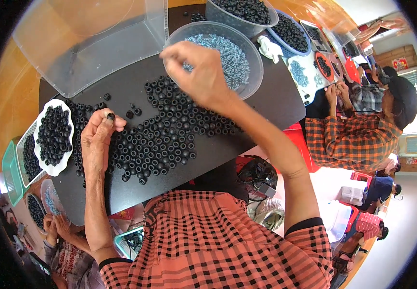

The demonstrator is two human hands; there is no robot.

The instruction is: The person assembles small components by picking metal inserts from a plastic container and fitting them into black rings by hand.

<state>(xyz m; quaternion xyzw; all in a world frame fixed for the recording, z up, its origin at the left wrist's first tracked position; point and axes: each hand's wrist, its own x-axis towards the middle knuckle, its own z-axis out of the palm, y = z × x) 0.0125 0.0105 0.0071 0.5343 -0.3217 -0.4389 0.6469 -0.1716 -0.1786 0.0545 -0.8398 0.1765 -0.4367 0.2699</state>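
My left hand (97, 135) is raised over the dark table (121, 195), pinching a small black ring-shaped part (110, 116) between thumb and fingertips. My right hand (196, 72) hovers above a clear round tub (257, 72) of small translucent blue pieces (232, 58). Its fingers are curled together toward the left; whatever sits between the fingertips is too small or blurred to make out. Below and between both hands spreads a wide layer of loose black rings (158, 142). Beside my left hand stands a white scalloped dish (67, 156) heaped with similar black parts.
A large clear plastic box (97, 62) stands at the far left. Behind the tub are another clear tub (271, 24) and a blue bowl (306, 50), both with black parts. Co-workers sit on the right, one in an orange checked shirt (357, 142); another person's hands (59, 229) work lower left.
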